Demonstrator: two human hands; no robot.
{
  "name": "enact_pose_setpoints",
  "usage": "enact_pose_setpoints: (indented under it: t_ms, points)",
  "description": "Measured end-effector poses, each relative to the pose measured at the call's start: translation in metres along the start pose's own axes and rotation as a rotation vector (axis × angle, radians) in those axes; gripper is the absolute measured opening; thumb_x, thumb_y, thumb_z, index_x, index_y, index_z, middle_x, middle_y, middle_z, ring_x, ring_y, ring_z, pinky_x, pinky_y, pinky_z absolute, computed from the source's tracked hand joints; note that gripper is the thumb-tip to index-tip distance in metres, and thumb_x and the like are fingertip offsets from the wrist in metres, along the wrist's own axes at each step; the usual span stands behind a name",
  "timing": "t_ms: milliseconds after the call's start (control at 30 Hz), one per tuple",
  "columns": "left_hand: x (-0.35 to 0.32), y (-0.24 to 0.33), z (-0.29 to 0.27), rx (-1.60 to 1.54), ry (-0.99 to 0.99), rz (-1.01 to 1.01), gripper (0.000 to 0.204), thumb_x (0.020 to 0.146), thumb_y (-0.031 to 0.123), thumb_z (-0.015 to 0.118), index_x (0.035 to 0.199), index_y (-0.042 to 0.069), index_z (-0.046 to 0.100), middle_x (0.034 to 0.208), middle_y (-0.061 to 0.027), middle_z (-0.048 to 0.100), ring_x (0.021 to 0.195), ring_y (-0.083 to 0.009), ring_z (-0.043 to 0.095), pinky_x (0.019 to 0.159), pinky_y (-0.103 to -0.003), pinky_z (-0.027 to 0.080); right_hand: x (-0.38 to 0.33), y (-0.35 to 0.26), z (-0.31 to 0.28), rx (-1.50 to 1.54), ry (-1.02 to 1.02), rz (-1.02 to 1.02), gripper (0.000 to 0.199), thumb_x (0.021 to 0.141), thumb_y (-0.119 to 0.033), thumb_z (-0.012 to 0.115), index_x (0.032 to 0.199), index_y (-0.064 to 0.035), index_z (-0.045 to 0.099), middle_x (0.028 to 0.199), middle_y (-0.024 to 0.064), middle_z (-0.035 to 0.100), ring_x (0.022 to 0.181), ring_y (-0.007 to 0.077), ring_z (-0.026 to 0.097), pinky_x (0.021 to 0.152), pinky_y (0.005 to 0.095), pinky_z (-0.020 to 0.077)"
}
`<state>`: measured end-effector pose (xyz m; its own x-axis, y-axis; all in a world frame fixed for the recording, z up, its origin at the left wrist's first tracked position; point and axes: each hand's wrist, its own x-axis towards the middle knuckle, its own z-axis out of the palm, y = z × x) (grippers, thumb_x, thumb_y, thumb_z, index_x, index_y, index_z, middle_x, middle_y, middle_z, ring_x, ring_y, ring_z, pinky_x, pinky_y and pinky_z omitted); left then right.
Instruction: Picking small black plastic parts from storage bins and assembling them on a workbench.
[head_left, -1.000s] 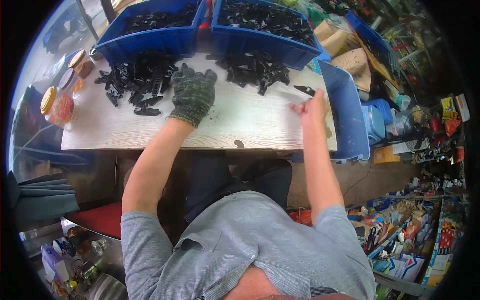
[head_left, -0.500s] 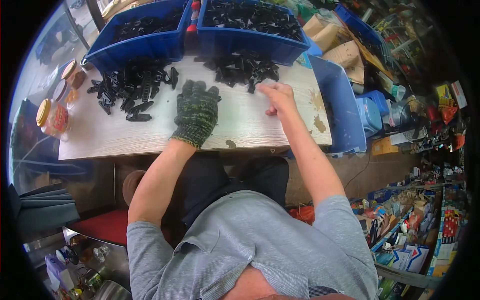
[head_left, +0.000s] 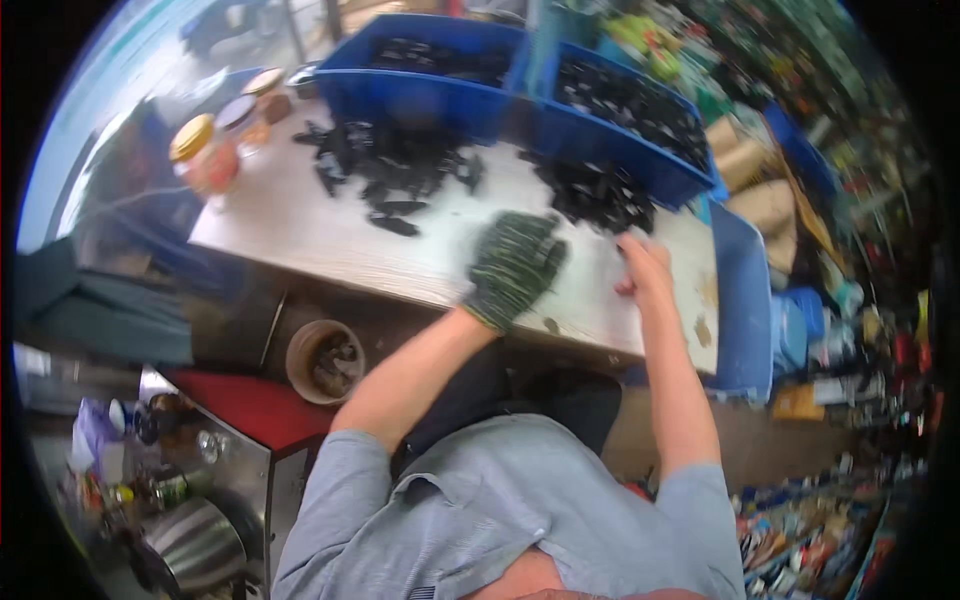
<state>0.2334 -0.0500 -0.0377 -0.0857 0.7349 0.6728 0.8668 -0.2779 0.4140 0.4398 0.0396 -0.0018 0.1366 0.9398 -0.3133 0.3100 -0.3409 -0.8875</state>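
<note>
My left hand, in a dark green knitted glove, lies palm down on the white tabletop, its fingers lying forward and blurred. It is between two heaps of small black plastic parts and holds nothing that I can see. My bare right hand is at the near edge of the right heap of black parts. Its fingers are pinched together, and what they hold is too small and smeared to make out. The left heap of black parts spreads out to the left of my glove.
Two blue bins of black parts, one left and one right, stand along the far edge. Lidded jars line the left end. A light blue tub adjoins the right end. Below the table stands a round bucket.
The view has swung, so the table and bins appear tilted and shifted right. Both hands keep nearly the same places against the heaps. The bucket below now shows more fully.
</note>
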Motion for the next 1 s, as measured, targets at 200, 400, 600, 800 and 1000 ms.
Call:
enact_pose_setpoints:
  t_ms: [200,400,600,800,1000]
  points:
    - [-0.008,0.044,0.015,-0.204,-0.091,-0.091,0.036,0.087,0.033,0.065,0.111,0.006,0.068,0.101,-0.0146,0.069,0.095,-0.0311,0.065,0.085,-0.045,0.05,-0.04,0.012,0.019,0.218,-0.169,-0.109,0.024,0.085,-0.027,0.071,0.08,-0.0049,0.063,0.057,-0.0017,0.049,0.04,0.0094,0.039,0.039,0.0282,0.0353]
    - [0.005,0.054,0.014,-0.163,-0.472,-0.257,0.031,0.089,0.035,0.06,0.1,0.007,0.067,0.096,-0.014,0.069,0.09,-0.0293,0.066,0.079,-0.044,0.05,-0.046,0.024,0.018,0.211,-0.16,-0.196,0.019,0.089,-0.026,0.069,0.081,-0.0093,0.065,0.058,-0.007,0.048,0.044,0.0042,0.036,0.041,0.0251,0.0233]
    - [-0.014,0.038,0.028,-0.13,-0.162,0.021,0.019,0.087,0.027,0.06,0.094,0.01,0.066,0.087,-0.0092,0.067,0.081,-0.0268,0.065,0.073,-0.042,0.049,-0.055,0.01,0.036,0.149,-0.171,-0.225,0.023,0.093,-0.029,0.065,0.081,-0.0086,0.064,0.059,-0.0074,0.045,0.048,0.0044,0.037,0.044,0.0252,0.0265]
    - [-0.008,0.026,0.004,0.005,0.124,0.042,0.023,0.086,0.027,0.062,0.101,0.01,0.067,0.095,-0.0101,0.068,0.089,-0.0284,0.064,0.078,-0.046,0.049,-0.052,0.026,0.041,0.363,-0.21,-0.315,0.026,0.094,-0.028,0.062,0.077,-0.0083,0.058,0.056,-0.0046,0.042,0.047,0.0067,0.038,0.043,0.0271,0.031]
    - [0.015,-0.001,-0.023,0.363,-0.342,-0.113,0.024,0.087,0.027,0.061,0.104,0.011,0.069,0.098,-0.0119,0.069,0.093,-0.0323,0.065,0.082,-0.043,0.052,-0.071,0.016,0.031,0.5,-0.25,-0.128,0.029,0.096,-0.027,0.056,0.074,-0.01,0.048,0.054,-0.0006,0.038,0.042,0.0107,0.036,0.042,0.0305,0.0345]
